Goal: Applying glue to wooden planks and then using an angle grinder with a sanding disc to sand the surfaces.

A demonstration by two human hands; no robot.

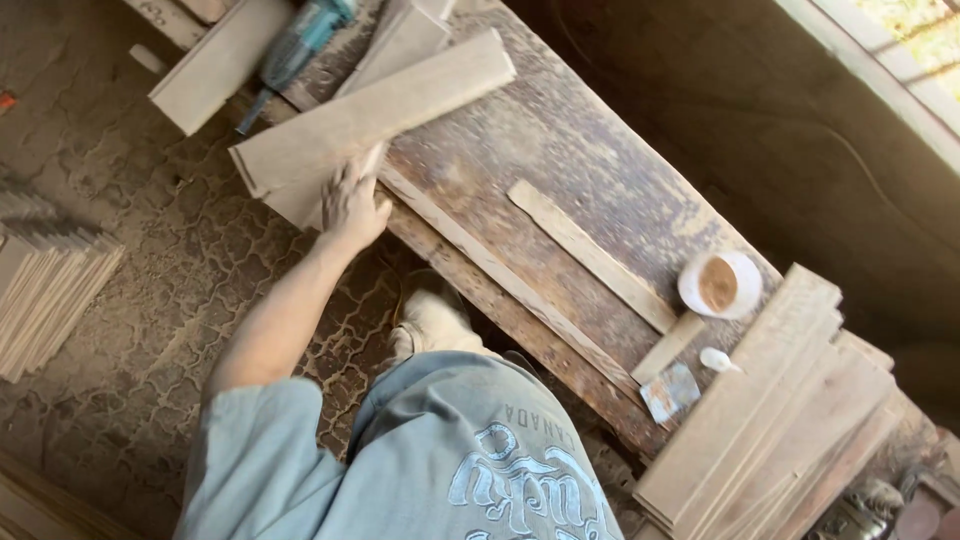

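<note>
My left hand reaches out over the near edge of a worn wooden workbench. Its fingers lie on the lower edge of a long pale wooden board that sits slantwise across other boards, gripping it near its left end. The thumb points toward the bench. A second board pokes out just under the hand. My right hand is out of view. My grey shirt and one pale shoe fill the bottom of the view.
A teal power tool lies at the bench's far end beside another plank. On the bench lie a thin strip, a white bowl of brown paste and a stack of boards. Thin boards are piled on the paved floor.
</note>
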